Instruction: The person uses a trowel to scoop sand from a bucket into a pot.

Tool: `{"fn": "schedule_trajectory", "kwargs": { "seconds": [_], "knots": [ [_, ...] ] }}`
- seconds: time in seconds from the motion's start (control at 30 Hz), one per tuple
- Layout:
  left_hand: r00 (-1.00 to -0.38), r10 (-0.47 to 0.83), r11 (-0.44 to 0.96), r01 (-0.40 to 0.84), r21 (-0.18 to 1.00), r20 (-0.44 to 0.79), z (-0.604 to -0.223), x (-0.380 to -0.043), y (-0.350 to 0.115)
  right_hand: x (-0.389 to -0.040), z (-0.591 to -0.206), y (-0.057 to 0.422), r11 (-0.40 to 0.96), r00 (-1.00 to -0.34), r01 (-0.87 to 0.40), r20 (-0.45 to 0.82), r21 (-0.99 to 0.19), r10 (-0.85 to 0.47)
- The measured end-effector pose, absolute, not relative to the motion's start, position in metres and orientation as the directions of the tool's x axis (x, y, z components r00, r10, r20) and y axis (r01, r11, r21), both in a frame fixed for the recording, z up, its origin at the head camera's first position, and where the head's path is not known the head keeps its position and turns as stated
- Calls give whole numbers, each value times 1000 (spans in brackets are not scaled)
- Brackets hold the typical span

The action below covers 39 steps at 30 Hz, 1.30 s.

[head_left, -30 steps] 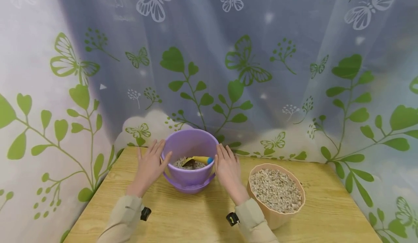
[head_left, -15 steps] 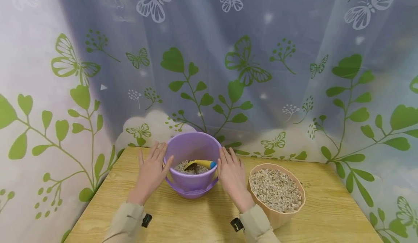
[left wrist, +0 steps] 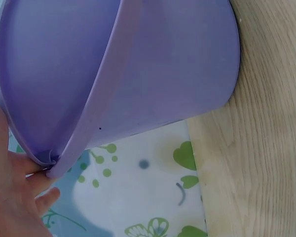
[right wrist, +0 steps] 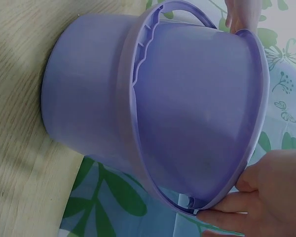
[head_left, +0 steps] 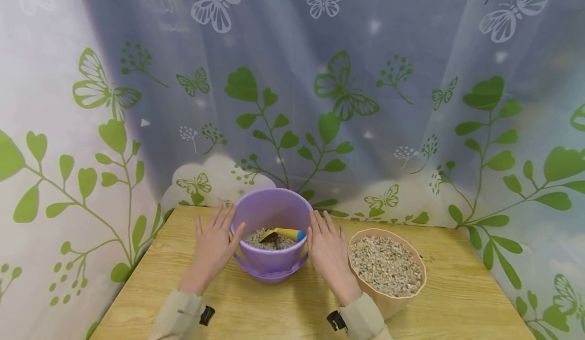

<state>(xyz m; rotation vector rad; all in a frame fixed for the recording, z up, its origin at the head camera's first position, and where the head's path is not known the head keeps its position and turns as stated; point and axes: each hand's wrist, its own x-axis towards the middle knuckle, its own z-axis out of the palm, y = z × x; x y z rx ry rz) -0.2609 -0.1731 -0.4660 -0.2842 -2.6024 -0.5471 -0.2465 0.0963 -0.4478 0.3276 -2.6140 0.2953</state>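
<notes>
At opposite sides of the rim, the left hand (head_left: pixel 214 248) and right hand (head_left: pixel 331 251) rest nearly straight fingers against a round purple plastic bucket (head_left: pixel 272 262) standing on the wooden tabletop (head_left: pixel 256 314) — touching, not wrapped round it. Uneven pushing could tip it. Inside, a yellow trowel with a blue-ended handle (head_left: pixel 287 234) lies loose on pale speckled grit (head_left: pixel 254 238); tilting might slide it. Near the right wrist, a peach plastic pot (head_left: pixel 388 307) brims with similar grit — a forearm knock could spill some.
</notes>
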Motion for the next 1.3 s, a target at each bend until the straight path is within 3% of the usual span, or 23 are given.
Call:
{"fn": "schedule_trajectory", "kwargs": {
  "seconds": [0.67,1.3],
  "knots": [
    [-878,95,893,283,350,468,-470,-238,-150,-219,-455,120,954,-798,-282,576,-101,-175],
    [-870,70,887,279,369,488,-473,-222,-133,-203,-454,138,952,-831,-284,525,-118,-183]
  ]
}}
